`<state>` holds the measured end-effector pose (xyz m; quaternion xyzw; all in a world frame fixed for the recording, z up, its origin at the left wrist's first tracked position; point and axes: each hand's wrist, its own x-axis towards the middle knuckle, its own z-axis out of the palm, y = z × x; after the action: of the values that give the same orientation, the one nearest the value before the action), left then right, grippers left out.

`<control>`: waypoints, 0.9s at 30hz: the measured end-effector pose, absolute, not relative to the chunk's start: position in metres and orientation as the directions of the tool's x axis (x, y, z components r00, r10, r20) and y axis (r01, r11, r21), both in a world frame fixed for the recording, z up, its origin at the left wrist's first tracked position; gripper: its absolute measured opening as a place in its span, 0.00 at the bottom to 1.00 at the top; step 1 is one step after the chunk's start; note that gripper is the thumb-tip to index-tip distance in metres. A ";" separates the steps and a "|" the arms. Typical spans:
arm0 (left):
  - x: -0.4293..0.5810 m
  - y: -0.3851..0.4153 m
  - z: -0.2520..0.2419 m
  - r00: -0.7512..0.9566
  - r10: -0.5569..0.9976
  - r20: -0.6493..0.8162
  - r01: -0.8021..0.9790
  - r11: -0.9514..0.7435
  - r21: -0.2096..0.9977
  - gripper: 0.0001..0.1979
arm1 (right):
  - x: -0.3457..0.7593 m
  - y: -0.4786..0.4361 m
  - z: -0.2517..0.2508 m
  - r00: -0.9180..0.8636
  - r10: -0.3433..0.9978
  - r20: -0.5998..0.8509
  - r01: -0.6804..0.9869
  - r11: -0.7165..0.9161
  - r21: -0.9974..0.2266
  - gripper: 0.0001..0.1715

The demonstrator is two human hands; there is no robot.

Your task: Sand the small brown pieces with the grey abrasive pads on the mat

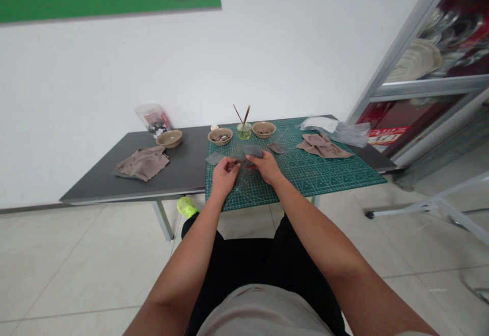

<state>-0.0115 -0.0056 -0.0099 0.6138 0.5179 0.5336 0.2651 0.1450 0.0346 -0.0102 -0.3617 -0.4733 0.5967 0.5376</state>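
L hand (224,172) fingers pinched, grip closed | R hand (267,166) same | both arms extended fwd

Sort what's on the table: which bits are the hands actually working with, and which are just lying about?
In hand:
left hand and right hand, both pinching the small grey fabric piece
green cutting mat under them
loose grey pieces beside the hands

Lying about:
beige cloth at left
beige cloth at right
three bowls
glass with sticks
plastic bags
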 end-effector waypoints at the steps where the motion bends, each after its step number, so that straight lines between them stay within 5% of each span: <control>1: -0.012 -0.004 -0.011 -0.124 0.921 0.368 0.298 -0.320 0.900 0.08 | 0.145 0.034 -0.010 -0.160 0.984 0.077 -0.309 0.024 -0.951 0.24; 11: -0.014 0.001 -0.014 -0.157 0.928 0.337 0.245 -0.294 0.924 0.16 | 0.146 0.035 -0.010 -0.186 0.978 0.092 -0.354 0.020 -0.935 0.24; 18: -0.010 -0.001 -0.014 -0.073 0.947 0.313 0.205 -0.293 0.934 0.13 | 0.146 0.032 -0.008 -0.198 0.973 0.116 -0.348 0.041 -0.937 0.21; 27: -0.005 -0.011 -0.010 0.004 0.938 0.347 0.393 -0.320 0.862 0.07 | 0.146 0.033 -0.012 -0.256 0.956 0.143 -0.329 0.053 -0.943 0.21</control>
<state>-0.0048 -0.0113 -0.0101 0.6507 0.5113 0.4865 0.2801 0.1462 0.0331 -0.0120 -0.3120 -0.5021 0.6133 0.5238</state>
